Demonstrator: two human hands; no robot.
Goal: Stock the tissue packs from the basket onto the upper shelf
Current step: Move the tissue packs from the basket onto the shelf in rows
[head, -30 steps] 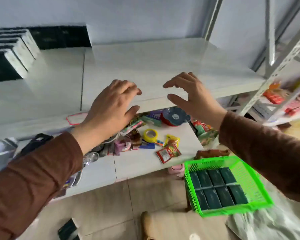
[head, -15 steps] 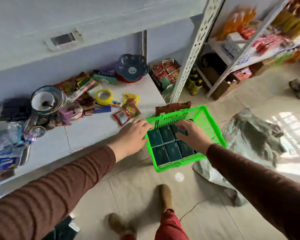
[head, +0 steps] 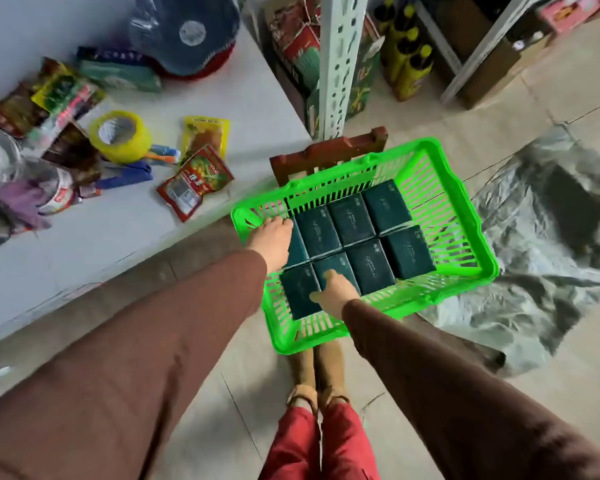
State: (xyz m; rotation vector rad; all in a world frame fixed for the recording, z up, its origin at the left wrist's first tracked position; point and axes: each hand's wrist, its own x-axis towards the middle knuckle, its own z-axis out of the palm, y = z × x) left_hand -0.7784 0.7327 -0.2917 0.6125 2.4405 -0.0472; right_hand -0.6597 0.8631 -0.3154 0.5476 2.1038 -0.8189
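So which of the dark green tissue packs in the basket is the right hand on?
The right hand rests on the near row's second dark green tissue pack from the left; the left hand covers the far-left one.

1. Both arms wear long brown sleeves point(head: 174, 348) of soft fabric that reach to the wrists.
2. The legs wear red trousers point(head: 321, 445).
3. The feet wear tan shoes point(head: 317, 370), set side by side.

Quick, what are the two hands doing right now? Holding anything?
Left hand: down on the far-left tissue pack in the green basket; grip cannot be told.
Right hand: on a near-row tissue pack; grip cannot be told.
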